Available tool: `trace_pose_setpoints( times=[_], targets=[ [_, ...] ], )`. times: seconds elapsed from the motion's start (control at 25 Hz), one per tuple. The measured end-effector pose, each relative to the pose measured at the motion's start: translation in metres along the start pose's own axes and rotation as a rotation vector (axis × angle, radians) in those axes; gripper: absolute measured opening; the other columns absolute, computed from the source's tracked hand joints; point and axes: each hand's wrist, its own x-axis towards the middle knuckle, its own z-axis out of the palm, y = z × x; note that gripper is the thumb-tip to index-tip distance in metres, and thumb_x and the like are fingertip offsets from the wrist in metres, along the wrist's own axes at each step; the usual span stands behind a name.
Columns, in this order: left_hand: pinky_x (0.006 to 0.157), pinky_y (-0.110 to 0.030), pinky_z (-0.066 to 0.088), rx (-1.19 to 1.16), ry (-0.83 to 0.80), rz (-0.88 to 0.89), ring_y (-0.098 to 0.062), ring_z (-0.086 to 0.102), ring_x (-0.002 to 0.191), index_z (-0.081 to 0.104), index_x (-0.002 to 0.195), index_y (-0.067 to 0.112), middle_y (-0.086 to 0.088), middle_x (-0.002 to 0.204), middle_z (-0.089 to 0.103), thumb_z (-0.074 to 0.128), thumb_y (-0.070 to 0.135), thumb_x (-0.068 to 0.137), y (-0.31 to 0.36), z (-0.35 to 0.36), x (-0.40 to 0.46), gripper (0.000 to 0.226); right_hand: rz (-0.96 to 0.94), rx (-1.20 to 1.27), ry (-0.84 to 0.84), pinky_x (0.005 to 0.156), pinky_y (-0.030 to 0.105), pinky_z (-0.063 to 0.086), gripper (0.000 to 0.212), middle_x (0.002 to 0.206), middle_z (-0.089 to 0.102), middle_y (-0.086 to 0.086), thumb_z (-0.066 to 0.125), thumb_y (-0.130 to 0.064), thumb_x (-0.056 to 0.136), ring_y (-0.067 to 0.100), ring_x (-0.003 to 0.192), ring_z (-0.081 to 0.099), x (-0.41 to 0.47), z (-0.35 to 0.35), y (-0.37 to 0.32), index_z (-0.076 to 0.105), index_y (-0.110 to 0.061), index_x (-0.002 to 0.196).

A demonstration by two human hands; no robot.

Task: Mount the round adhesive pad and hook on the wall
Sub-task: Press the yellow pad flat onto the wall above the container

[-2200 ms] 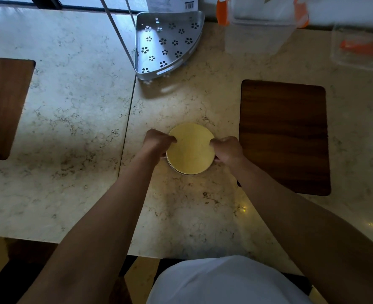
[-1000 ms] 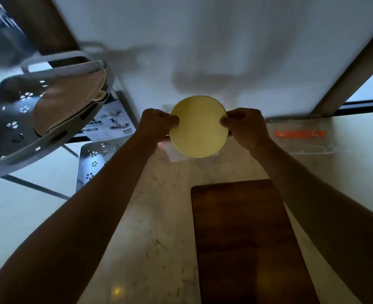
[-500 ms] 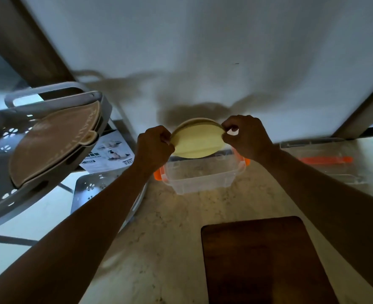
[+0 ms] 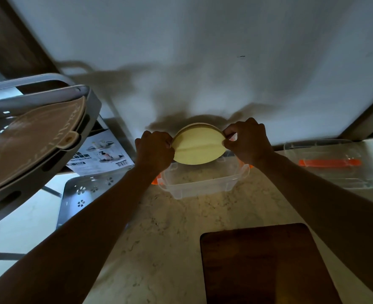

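Round pad (image 4: 197, 148), pale yellow, smooth and matte with a faint crease across its face, held up near the white wall (image 4: 203, 51), lower edge tipped outward over the clear plastic box (image 4: 200, 183). Thin layered rim visible along the top arc; contact with the wall impossible to tell. Left hand (image 4: 153, 150) gripping the pad's left edge, fingers curled tight around it. Right hand (image 4: 248, 140) pinching the right edge, fingers (image 4: 230, 137) closed on the rim. Soft dark shadow cast on the wall behind pad and hands. Below, marbled stone desk (image 4: 159, 249), cream with grey veins, slightly glossy. Dark wood-grain board (image 4: 264, 266) with rounded corners lying flat on it. At left, grey metal rack (image 4: 38, 137) with flower-shaped cut-outs, carrying a tan, leaf-shaped mat (image 4: 32, 137). Printed carton (image 4: 102, 156) leaning behind it. Clear lid (image 4: 328, 163) with an orange strip at right.
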Motion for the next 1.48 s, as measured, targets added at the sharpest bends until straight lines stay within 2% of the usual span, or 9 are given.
trace_pose_setpoints(
  times=[0.16,0.28,0.76,0.96,1.12,1.36,1.48],
  targets=[
    [0.098,-0.043,0.041,0.058,0.013,0.001,-0.023,0.061,0.105,0.075,0.102,0.021,0.0,0.102,0.075,0.067,0.019,0.083,-0.002,0.004,0.004,0.02,-0.032,-0.098,-0.021,0.083,0.038,0.037,0.019,0.096,0.064,0.003,0.07,-0.033,0.08,0.028,0.101,0.053,0.002,0.001,-0.002,0.073,-0.025,0.098],
    [0.097,-0.045,0.043,0.063,0.009,0.008,-0.024,0.063,0.103,0.076,0.1,0.022,0.0,0.099,0.076,0.066,0.018,0.083,-0.003,0.005,0.005,0.02,-0.012,-0.15,-0.042,0.084,0.037,0.038,0.022,0.1,0.057,0.008,0.069,-0.035,0.081,0.029,0.101,0.051,0.003,0.005,-0.002,0.073,-0.025,0.1],
    [0.089,-0.046,0.051,0.028,0.071,-0.015,-0.026,0.064,0.096,0.076,0.098,0.018,-0.003,0.097,0.076,0.062,0.013,0.084,-0.001,0.015,0.007,0.021,0.027,-0.164,0.011,0.087,0.04,0.041,0.023,0.112,0.062,0.012,0.069,-0.03,0.084,0.03,0.105,0.056,0.007,0.017,-0.006,0.073,-0.018,0.104],
    [0.096,-0.04,0.047,-0.087,0.138,-0.004,-0.022,0.065,0.1,0.075,0.102,0.015,-0.003,0.102,0.076,0.067,0.019,0.086,-0.008,0.021,0.004,0.018,0.034,-0.134,0.038,0.085,0.039,0.041,0.018,0.106,0.065,0.008,0.067,-0.032,0.086,0.028,0.1,0.058,0.011,0.017,-0.001,0.074,-0.023,0.1],
    [0.093,-0.04,0.049,-0.097,0.173,0.001,-0.021,0.066,0.097,0.075,0.1,0.016,-0.001,0.099,0.077,0.068,0.019,0.085,-0.009,0.022,0.005,0.017,0.065,-0.109,0.058,0.079,0.035,0.033,0.016,0.103,0.065,0.004,0.065,-0.033,0.086,0.025,0.098,0.059,0.011,0.019,-0.001,0.074,-0.025,0.098],
    [0.086,-0.028,0.04,-0.144,0.277,0.04,-0.011,0.063,0.084,0.073,0.097,0.018,0.003,0.092,0.076,0.068,0.012,0.083,-0.008,0.018,-0.002,0.015,0.076,-0.076,0.047,0.086,0.038,0.039,0.022,0.108,0.065,0.003,0.065,-0.033,0.086,0.024,0.103,0.057,0.006,0.011,-0.003,0.07,-0.024,0.105],
    [0.089,-0.033,0.043,-0.167,0.227,0.026,-0.017,0.063,0.092,0.071,0.1,0.018,0.001,0.1,0.073,0.069,0.013,0.083,-0.004,0.009,-0.007,0.018,0.044,-0.093,0.005,0.091,0.043,0.041,0.031,0.117,0.061,0.008,0.064,-0.032,0.086,0.028,0.11,0.052,-0.001,0.0,-0.012,0.065,-0.022,0.116]
  ],
)
